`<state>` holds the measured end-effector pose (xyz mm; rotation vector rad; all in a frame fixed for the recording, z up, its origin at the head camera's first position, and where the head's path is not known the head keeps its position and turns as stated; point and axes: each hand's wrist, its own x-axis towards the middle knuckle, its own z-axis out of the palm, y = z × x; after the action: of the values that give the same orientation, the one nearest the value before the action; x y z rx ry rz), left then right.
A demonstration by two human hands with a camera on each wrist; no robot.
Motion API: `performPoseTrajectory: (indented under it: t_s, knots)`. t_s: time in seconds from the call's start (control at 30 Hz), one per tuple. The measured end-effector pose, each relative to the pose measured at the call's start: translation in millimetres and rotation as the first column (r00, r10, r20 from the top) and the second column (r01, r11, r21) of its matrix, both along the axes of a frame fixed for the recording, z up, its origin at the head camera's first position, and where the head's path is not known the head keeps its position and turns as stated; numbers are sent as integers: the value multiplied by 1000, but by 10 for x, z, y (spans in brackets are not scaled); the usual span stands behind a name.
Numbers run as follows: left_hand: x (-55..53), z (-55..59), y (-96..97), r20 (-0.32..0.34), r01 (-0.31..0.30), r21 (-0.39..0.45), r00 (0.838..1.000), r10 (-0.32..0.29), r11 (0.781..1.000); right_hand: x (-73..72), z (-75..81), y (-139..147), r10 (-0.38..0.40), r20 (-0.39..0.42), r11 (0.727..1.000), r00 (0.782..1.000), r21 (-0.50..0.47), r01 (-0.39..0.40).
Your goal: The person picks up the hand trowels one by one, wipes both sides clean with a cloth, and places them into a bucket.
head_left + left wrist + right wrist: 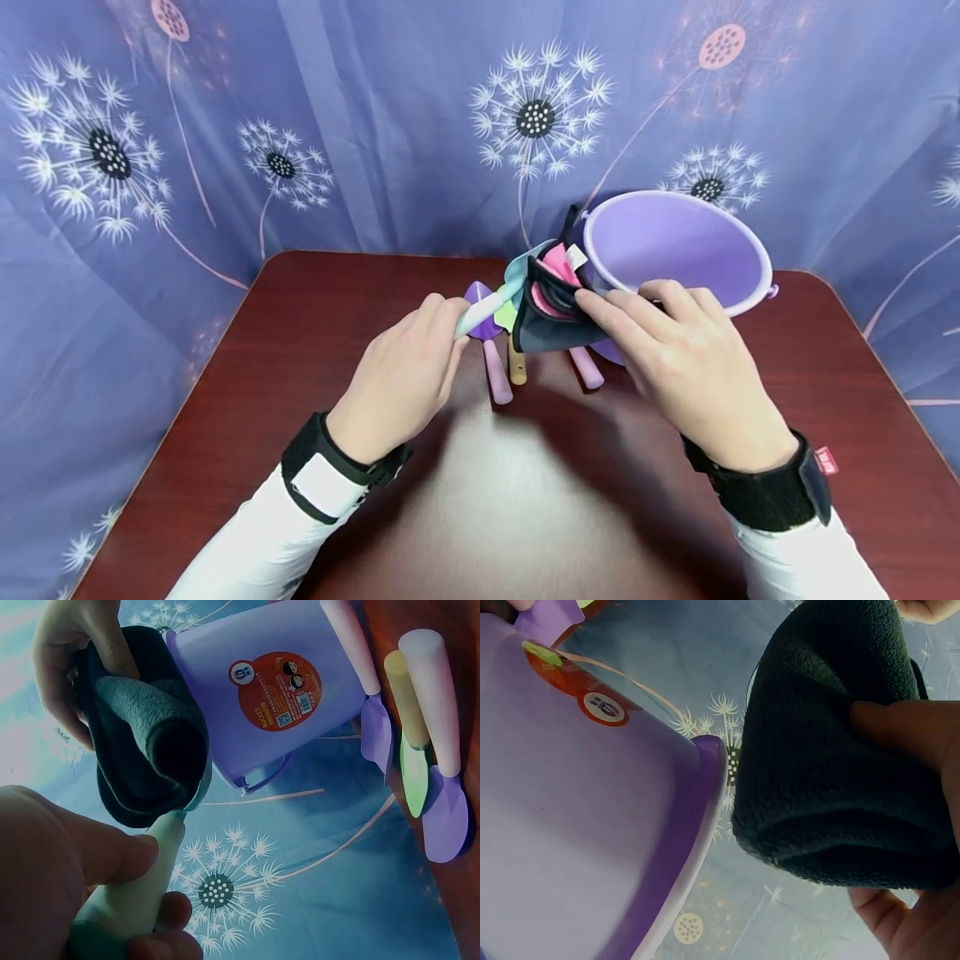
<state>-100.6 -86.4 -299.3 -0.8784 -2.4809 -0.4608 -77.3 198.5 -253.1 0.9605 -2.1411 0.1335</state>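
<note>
My left hand [401,367] grips the pale mint-white handle [146,874] of a small garden shovel, thumb along its side. Its light blue blade [519,271] points up and away toward the right. A folded dark grey cloth [551,332], with black edging, pink patches and a white tag, is pinched in my right hand [675,367]. This cloth lies around the blade and hides much of it. In the right wrist view, my thumb presses on the fuzzy cloth [825,765] while other fingers are beneath it.
Just behind my right hand stands a purple bucket [675,237], a round orange label [280,690] on its side. On the reddish-brown table [300,333] lie a purple spade with a pink handle [498,373], a green tool with a tan handle [517,364] and another pink-handled tool [587,369].
</note>
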Motion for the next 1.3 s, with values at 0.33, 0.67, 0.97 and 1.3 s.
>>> performPoseTrajectory:
  t_s: [0.33,0.67,0.97,1.3]
  knots:
    - [11,7,-16,16,40,-20,999,-40,999,-1,-25,-1,50,-89,998,995,-22,-52]
    - [31,6,-10,35,123,-26,992,-122,992,-20,-25,-19,61,-192,994,980,-78,-77]
    - [40,0,-3,42,153,-38,988,-151,988,-60,-34,23,-20,-199,989,980,-145,-9]
    - [44,21,-18,44,133,-37,990,-132,990,-73,-17,80,-115,-192,976,975,-205,75]
